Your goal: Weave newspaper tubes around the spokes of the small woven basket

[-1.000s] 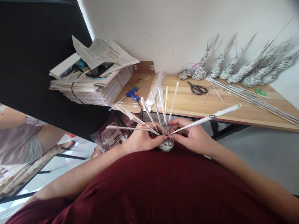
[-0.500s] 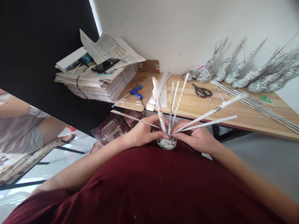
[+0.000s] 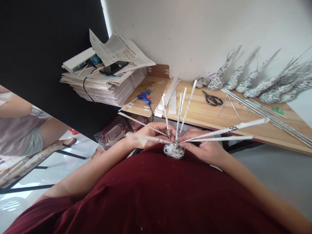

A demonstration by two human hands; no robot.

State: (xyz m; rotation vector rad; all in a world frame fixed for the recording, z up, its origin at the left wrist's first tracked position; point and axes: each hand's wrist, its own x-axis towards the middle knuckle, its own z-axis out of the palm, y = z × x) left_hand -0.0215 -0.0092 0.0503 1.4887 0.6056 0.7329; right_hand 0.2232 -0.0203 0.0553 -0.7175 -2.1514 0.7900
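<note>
A small round newspaper weaving [image 3: 174, 151] rests against my dark red shirt, with several rolled paper sticks fanning out from its top. My left hand [image 3: 152, 133] grips the weaving's left side at the neck. Across that hand lies a blurred thick paper stick [image 3: 146, 139], pointing left. My right hand [image 3: 203, 146] pinches the neck from the right, under two paper sticks that stretch right, one a thick paper stick [image 3: 224, 130] with dark print. Several thinner paper sticks [image 3: 180, 113] stand up between the hands. The fingertips are partly hidden behind the sticks.
On the wooden table [image 3: 195, 110] lie black scissors [image 3: 212, 98], a blue glue gun [image 3: 145, 96] and long paper sticks [image 3: 268, 113]. A newspaper stack [image 3: 104, 91] with a phone [image 3: 114, 67] stands left. Several woven paper pieces [image 3: 246, 81] line the wall. A person [image 3: 21, 130] sits at far left.
The thick paper stick that stood upright by my left hand has swung down to the left over it. The right-hand sticks lie lower. Both hands stay at the neck; the view shifted slightly.
</note>
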